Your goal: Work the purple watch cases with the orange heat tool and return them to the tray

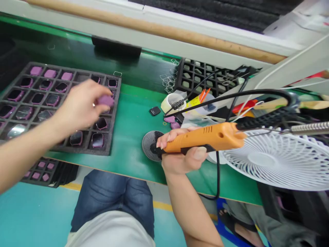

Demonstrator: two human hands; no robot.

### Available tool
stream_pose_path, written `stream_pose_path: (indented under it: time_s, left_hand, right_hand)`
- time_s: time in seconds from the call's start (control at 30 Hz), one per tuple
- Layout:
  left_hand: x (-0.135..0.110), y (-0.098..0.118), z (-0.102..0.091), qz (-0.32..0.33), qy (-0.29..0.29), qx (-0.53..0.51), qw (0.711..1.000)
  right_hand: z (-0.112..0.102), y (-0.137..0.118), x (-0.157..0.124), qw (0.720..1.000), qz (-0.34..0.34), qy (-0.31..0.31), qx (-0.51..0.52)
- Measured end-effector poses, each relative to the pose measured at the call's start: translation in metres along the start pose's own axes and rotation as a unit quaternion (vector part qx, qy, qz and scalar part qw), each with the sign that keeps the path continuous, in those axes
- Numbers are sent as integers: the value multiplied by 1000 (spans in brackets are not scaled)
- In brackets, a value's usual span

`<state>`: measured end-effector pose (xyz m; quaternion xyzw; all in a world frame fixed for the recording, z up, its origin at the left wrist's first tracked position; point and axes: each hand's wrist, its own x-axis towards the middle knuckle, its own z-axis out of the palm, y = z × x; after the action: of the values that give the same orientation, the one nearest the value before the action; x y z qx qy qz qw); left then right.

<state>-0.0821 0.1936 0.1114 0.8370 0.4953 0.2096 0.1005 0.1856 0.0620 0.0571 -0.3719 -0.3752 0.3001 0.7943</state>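
My left hand [86, 99] is above the right part of a dark foam tray [114, 113], pinching a small purple watch case [106, 100] between thumb and fingers. Purple-framed watches [52, 99] and several plain purple pieces [50, 73] lie in the tray's square compartments. My right hand [180, 154] is wrapped round an orange electric screwdriver [205, 137], held nearly level with its cable end to the right. Its tip is hidden by my fingers and a dark shape. Just left of that hand, a round perforated grey disc [150, 145] rests on the green table [131, 127].
A small black watch case [155, 110], a tape roll [172, 102] and purple pieces [175, 125] lie mid-table. Thin wire-like rings [168, 82] are scattered beside a second tray [187, 80]. A white fan grille [277, 161] and black cables [231, 97] crowd the right.
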Motion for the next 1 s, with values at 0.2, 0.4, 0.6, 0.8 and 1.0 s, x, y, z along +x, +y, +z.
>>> stream_pose_path:
  time_s: [0.2, 0.4, 0.6, 0.8, 1.0]
  left_hand:
    - [-114, 80, 57, 85, -137, -225, 961]
    - [-145, 104, 99, 47, -108, -188, 975]
    - [-150, 105, 109, 69, -40, -150, 985]
    - [-152, 106, 122, 105, 15, -166, 980]
    - [-151, 108, 124, 88, 30, -207, 974]
  right_hand:
    - [-2, 4, -2, 1000, 9, -6, 5]
    - [-7, 4, -2, 1000, 16, -13, -1]
    - [-4, 7, -2, 1000, 21, -23, 0]
    - [1, -18, 1, 999, 31, -43, -6]
    - [8, -40, -13, 995, 58, -82, -15]
